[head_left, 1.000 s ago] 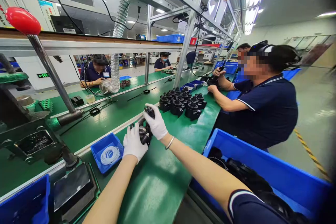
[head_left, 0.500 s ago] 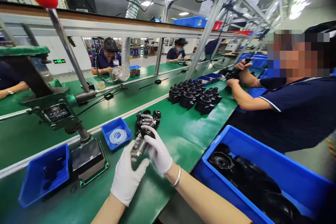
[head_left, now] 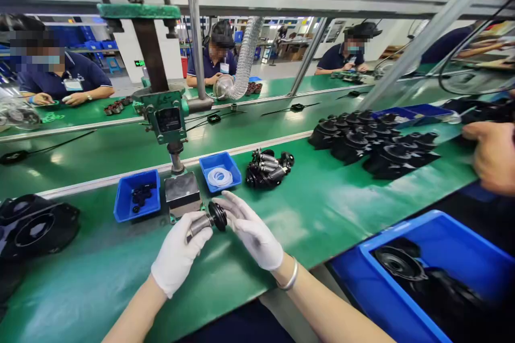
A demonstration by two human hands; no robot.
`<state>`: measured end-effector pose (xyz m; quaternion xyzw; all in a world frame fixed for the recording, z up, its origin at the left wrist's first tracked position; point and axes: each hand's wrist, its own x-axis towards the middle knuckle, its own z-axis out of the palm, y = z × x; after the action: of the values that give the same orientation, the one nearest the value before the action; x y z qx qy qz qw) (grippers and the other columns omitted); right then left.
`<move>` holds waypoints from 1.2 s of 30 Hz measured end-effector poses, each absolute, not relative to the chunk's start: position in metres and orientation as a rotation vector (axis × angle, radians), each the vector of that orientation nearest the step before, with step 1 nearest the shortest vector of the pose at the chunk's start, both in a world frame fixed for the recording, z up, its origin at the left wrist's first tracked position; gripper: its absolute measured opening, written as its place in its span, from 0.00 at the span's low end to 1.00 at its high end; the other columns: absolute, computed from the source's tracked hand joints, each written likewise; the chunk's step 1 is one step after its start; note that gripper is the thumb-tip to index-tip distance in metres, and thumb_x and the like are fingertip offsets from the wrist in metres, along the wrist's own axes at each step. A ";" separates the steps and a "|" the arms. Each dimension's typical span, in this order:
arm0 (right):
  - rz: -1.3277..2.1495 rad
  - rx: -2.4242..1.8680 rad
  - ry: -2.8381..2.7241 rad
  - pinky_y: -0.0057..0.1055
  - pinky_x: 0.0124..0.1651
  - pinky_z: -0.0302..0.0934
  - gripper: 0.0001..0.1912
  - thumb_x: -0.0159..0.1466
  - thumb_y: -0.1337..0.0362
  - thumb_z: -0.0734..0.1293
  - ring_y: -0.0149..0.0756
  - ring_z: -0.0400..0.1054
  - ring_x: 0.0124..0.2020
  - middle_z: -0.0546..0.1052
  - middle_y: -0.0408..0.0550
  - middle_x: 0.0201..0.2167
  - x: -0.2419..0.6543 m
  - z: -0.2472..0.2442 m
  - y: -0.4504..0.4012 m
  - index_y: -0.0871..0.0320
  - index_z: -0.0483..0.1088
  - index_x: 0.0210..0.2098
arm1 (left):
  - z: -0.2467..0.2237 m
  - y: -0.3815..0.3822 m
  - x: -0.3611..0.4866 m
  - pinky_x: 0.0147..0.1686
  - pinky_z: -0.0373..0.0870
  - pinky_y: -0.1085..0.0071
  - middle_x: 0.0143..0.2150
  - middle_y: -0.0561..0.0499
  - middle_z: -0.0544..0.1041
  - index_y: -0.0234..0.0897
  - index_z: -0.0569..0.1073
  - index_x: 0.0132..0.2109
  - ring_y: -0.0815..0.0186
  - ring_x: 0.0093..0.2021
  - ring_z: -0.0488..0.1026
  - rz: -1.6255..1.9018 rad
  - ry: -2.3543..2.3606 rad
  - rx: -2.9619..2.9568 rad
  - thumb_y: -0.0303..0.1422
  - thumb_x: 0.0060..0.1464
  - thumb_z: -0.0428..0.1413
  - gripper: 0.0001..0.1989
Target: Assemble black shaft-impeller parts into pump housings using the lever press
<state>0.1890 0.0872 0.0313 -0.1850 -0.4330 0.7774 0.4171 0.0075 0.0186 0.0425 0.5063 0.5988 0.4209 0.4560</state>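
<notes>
White gloves cover both of my hands. My left hand [head_left: 181,249] is closed round the silver body of a small motor [head_left: 200,226], which lies tilted in the grip. A black round disc [head_left: 218,216] sits on the motor's right end. Beside this disc my right hand [head_left: 257,236] has its fingers stretched out, the fingertips close to the disc's edge; whether they touch it I cannot tell. Just beyond the hands stands a green hand press with a dark metal block [head_left: 182,190] at its base. A pile of similar motors [head_left: 269,168] lies farther right.
Small blue bins hold black parts [head_left: 141,195] and white rings [head_left: 220,177]. Black housings [head_left: 370,139] stand in rows at right; others [head_left: 38,228] lie at left. A large blue crate [head_left: 434,220] is near right. A co-worker's hand [head_left: 494,155] is at the right edge.
The view has swung left, bringing the press nearer the middle. The motor has turned so its disc points right. My right hand has let go and opened; my left has closed round the motor.
</notes>
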 end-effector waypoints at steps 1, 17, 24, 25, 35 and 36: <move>1.951 -0.468 -1.101 0.47 0.64 0.48 0.32 0.58 0.59 0.70 0.47 0.60 0.60 0.69 0.53 0.59 0.186 0.032 0.086 0.52 0.62 0.61 | 0.043 0.016 0.004 0.27 0.65 0.71 0.34 0.53 0.73 0.36 0.68 0.52 0.69 0.27 0.66 1.032 1.472 1.240 0.44 0.58 0.55 0.21; 1.907 -0.619 -1.312 0.45 0.63 0.52 0.25 0.62 0.59 0.68 0.45 0.60 0.60 0.70 0.51 0.57 0.168 0.027 0.077 0.54 0.66 0.58 | 0.039 0.007 -0.016 0.26 0.63 0.72 0.35 0.52 0.73 0.36 0.68 0.51 0.71 0.24 0.63 1.042 1.420 1.166 0.46 0.58 0.54 0.21; 1.827 -0.664 -1.468 0.46 0.60 0.57 0.25 0.63 0.57 0.67 0.45 0.63 0.57 0.70 0.52 0.56 0.170 0.024 0.081 0.54 0.64 0.59 | 0.039 0.008 -0.018 0.26 0.62 0.72 0.34 0.52 0.73 0.35 0.67 0.51 0.71 0.24 0.63 1.025 1.410 1.165 0.45 0.58 0.54 0.21; 1.795 -0.651 -1.505 0.46 0.60 0.56 0.25 0.63 0.57 0.67 0.45 0.63 0.57 0.69 0.53 0.56 0.171 0.024 0.082 0.54 0.63 0.59 | 0.039 0.007 -0.019 0.26 0.62 0.72 0.33 0.53 0.73 0.35 0.67 0.51 0.71 0.24 0.63 1.024 1.401 1.163 0.45 0.58 0.54 0.21; 1.229 -0.549 -2.051 0.32 0.40 0.62 0.19 0.51 0.73 0.65 0.34 0.62 0.36 0.65 0.45 0.39 0.171 0.045 0.076 0.54 0.61 0.42 | 0.042 -0.001 -0.022 0.24 0.55 0.73 0.23 0.60 0.63 0.34 0.65 0.48 0.74 0.20 0.58 0.922 1.191 1.137 0.48 0.59 0.52 0.21; 1.200 -0.543 -2.082 0.32 0.40 0.62 0.19 0.51 0.74 0.64 0.34 0.62 0.36 0.64 0.44 0.39 0.170 0.047 0.077 0.54 0.60 0.41 | 0.042 -0.001 -0.022 0.24 0.55 0.73 0.23 0.60 0.63 0.34 0.65 0.47 0.74 0.19 0.57 0.919 1.190 1.151 0.49 0.59 0.52 0.21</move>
<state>0.1699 0.0766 0.0466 -0.2079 -0.7971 0.4594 0.3322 -0.0218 -0.0015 0.0423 0.4932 0.5101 0.3939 0.5843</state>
